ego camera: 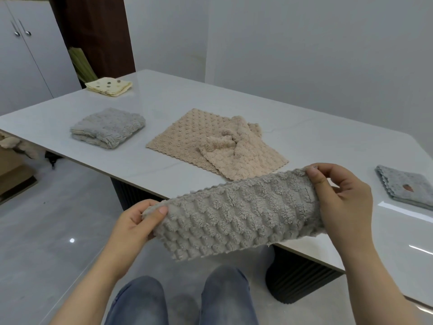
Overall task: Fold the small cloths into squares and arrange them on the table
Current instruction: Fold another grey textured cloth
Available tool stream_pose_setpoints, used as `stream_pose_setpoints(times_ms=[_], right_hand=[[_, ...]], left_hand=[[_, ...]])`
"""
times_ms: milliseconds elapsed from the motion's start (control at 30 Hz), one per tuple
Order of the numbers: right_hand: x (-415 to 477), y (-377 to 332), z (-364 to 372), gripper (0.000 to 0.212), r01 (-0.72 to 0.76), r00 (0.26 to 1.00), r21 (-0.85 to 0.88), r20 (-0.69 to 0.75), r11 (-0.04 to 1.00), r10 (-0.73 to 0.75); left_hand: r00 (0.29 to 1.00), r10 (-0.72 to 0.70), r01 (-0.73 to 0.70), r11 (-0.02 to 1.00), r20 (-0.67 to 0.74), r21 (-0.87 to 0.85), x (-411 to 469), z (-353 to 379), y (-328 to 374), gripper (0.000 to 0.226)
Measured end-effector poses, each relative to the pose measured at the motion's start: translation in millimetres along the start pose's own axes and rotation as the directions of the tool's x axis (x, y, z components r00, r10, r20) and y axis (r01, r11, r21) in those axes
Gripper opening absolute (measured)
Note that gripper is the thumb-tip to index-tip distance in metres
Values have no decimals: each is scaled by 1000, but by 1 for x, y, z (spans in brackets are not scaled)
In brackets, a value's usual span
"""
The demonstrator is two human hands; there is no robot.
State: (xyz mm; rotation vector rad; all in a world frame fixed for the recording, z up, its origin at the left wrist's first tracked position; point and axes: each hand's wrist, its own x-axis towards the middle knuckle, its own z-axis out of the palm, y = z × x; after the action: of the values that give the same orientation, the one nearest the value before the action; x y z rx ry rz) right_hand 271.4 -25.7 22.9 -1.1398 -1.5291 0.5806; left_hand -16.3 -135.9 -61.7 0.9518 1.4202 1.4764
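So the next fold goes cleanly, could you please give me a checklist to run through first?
1. Left hand grips one end of the taupe cloth: ok.
2. Right hand pinches the other end: ok.
3. Cloth stretched as a strip, no sag: ok.
4. Layer edges aligned: cannot tell.
5. Bare table for setting it down: ok.
6. Beige cloths folded: not ok, one lies spread, one crumpled.

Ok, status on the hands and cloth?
Left hand, right hand pinch ends of ribbed grey-beige fleece cloth, held off the white table. Nothing blocking.
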Motion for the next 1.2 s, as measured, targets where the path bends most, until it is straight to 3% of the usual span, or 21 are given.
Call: stream_pose_setpoints(times_ms=[100, 233, 367, 600, 967, 1200], right_hand=[[-2, 4, 1, 20, 11, 1000, -15, -13, 1000, -11], [-6, 10, 2, 20, 43, 998, -35, -52, 998, -45], [-11, 17, 4, 13, 135, 978, -80, -146, 988, -145], [-9, 21, 4, 11, 179, 968, -146, -151, 973, -201], [-6, 1, 4, 12, 111, 974, -21, -195, 994, -113], [-22, -39, 13, 14, 41, 999, 182, -7, 982, -41]], left_hand=[[991, -21, 4, 991, -130, -131, 1, 12, 1, 32], [962, 119, -116, 993, -246, 26, 3, 22, 6, 19], [914, 296, -244, 947, -276, 209, 6, 25, 9, 30], [798, 488, -304, 833, -354, 463, 6, 32, 19, 31], [815, 460, -335, 871, -354, 359, 3, 51, 47, 34], [870, 435, -368, 886, -232, 282, -6, 71, 66, 42]])
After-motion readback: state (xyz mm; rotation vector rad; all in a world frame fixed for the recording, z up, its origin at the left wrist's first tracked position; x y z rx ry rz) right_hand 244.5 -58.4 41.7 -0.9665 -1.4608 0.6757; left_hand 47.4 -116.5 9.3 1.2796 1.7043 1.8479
